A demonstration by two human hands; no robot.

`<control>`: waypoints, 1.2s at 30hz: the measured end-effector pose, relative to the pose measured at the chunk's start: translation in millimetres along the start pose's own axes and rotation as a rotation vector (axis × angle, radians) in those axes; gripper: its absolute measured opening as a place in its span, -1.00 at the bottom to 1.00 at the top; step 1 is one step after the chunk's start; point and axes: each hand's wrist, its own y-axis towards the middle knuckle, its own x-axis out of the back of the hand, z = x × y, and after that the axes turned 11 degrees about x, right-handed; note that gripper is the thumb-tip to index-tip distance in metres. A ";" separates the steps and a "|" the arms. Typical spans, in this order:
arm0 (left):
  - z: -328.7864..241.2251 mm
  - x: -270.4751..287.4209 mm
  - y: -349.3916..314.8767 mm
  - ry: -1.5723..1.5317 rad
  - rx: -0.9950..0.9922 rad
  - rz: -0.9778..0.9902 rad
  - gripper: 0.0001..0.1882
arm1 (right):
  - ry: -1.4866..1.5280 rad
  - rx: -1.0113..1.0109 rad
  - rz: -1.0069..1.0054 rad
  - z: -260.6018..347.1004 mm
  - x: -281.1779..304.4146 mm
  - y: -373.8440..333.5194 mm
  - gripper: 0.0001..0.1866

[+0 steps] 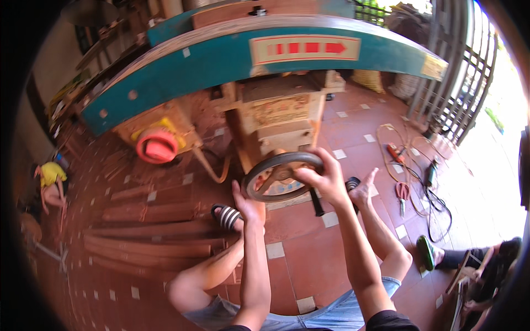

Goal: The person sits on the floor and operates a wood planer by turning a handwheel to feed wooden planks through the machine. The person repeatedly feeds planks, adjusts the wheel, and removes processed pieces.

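Note:
A dark-rimmed handwheel (279, 160) sits on the front of a woodworking machine, in front of my knees. My right hand (326, 179) is closed round the wheel's right rim, with the thumb over its upper face. At the left rim, my left hand (247, 205) has its fingers stretched up along the outside and appears to touch it; part of that hand is hidden by the wheel. A black crank handle (316, 202) points down from the wheel's right side. Behind the wheel stands the machine's dusty base (284, 113), under a long green-edged bed (215, 58).
An orange-red round switch cover (157, 146) is left of the base. Wooden boards (154, 245) lie on the left floor. Red-handled scissors (403, 191), a corded power tool (432, 172) and looped cables lie right. One person (483, 276) sits lower right, another (52, 179) far left.

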 end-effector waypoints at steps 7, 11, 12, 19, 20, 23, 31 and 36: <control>134.8 -73.6 -8.8 -0.834 0.432 0.263 -0.45 | -1.259 0.276 1.146 70.6 -107.3 66.8 -0.58; 164.4 -87.9 0.1 -0.939 0.466 0.327 -0.44 | -1.360 0.445 1.216 39.9 -127.1 60.2 -0.67; 158.9 -79.0 3.3 -0.920 0.448 0.342 -0.43 | -1.348 0.517 1.212 38.9 -132.5 58.8 -0.67; 24.4 -5.0 -5.1 -0.203 0.521 0.305 -0.40 | -0.881 0.239 0.423 40.9 -42.9 47.8 -0.47; -20.5 2.1 -10.3 0.171 0.444 0.240 -0.39 | -0.483 0.129 0.200 28.0 -28.6 37.1 -0.44; -96.9 -67.9 -30.6 0.902 0.282 0.128 -0.28 | 0.677 -0.154 -0.385 -80.7 10.2 -27.0 -0.35; -82.3 -38.2 2.9 0.640 0.171 0.104 -0.10 | 0.562 -0.373 -0.293 -72.9 12.6 -28.2 -0.48; 60.5 3.2 -11.0 -0.249 0.365 0.233 -0.18 | -0.194 -0.083 0.351 29.7 -1.5 53.4 -0.72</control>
